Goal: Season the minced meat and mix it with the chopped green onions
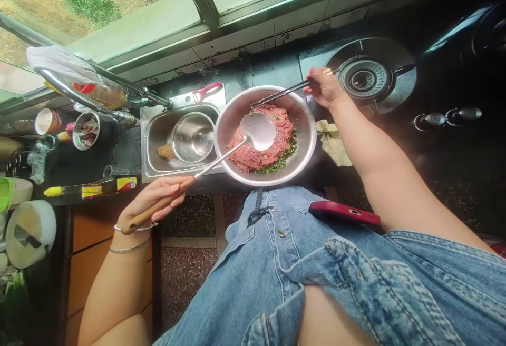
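A wide steel bowl holds pink minced meat with chopped green herbs showing along its near right side. My left hand is closed around the wooden handle of a ladle, whose broad metal head rests over the meat. In my right hand is a pair of dark chopsticks, gripped near their upper ends. Their tips reach over the far part of the bowl, by the meat's edge and close to the ladle head. Part of the meat lies hidden under the ladle.
Left of the bowl is a sink with a steel pot inside. A red peeler lies behind it. A gas burner stands right, with a cloth nearer. A sauce bottle lies along the counter's left edge.
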`<action>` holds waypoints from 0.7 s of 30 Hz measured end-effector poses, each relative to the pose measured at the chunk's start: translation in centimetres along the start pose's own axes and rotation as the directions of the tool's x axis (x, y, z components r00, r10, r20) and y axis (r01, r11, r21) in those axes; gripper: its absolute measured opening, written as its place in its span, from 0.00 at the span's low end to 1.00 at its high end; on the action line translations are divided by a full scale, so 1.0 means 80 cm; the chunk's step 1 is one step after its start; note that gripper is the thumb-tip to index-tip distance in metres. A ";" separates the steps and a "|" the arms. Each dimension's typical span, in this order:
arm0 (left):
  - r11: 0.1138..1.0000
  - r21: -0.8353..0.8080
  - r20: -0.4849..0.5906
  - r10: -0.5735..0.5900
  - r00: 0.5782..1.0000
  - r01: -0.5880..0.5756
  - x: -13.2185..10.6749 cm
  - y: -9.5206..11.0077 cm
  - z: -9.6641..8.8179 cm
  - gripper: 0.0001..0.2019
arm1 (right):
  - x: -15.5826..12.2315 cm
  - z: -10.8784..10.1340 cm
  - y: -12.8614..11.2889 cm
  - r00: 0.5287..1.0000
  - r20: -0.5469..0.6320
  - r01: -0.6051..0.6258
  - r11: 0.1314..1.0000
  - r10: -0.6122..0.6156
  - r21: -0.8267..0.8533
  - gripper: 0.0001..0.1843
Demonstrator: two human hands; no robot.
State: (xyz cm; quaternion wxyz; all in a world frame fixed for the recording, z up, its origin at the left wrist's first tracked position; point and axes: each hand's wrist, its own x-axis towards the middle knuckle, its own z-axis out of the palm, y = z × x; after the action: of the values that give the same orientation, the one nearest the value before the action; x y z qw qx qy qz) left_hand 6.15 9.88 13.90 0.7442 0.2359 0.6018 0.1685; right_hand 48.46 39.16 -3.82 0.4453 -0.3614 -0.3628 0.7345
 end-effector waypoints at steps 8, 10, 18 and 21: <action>0.974 -0.221 0.108 -0.035 0.994 0.058 0.026 -0.061 0.015 0.25 | -0.053 -0.017 0.040 0.991 -0.131 -0.006 0.993 -0.010 -0.119 0.19; 0.968 -0.238 0.129 -0.046 0.991 0.076 0.032 -0.069 0.016 0.26 | -0.056 -0.018 0.037 0.985 -0.168 0.026 0.992 -0.047 -0.127 0.19; 0.956 -0.284 0.127 -0.042 0.991 0.076 0.035 -0.087 0.016 0.25 | -0.060 -0.024 0.039 0.959 -0.278 0.032 0.995 -0.058 -0.100 0.18; 0.952 -0.297 0.120 -0.043 0.992 0.077 0.035 -0.091 0.019 0.25 | -0.061 -0.018 0.039 0.977 -0.214 -0.007 0.993 -0.019 -0.120 0.17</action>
State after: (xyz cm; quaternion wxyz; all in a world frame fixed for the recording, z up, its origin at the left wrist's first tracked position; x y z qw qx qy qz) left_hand 7.99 5.05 7.84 0.8088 0.1104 0.5334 0.2219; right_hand 50.12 33.95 -6.19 0.4615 -0.4639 -0.3572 0.6665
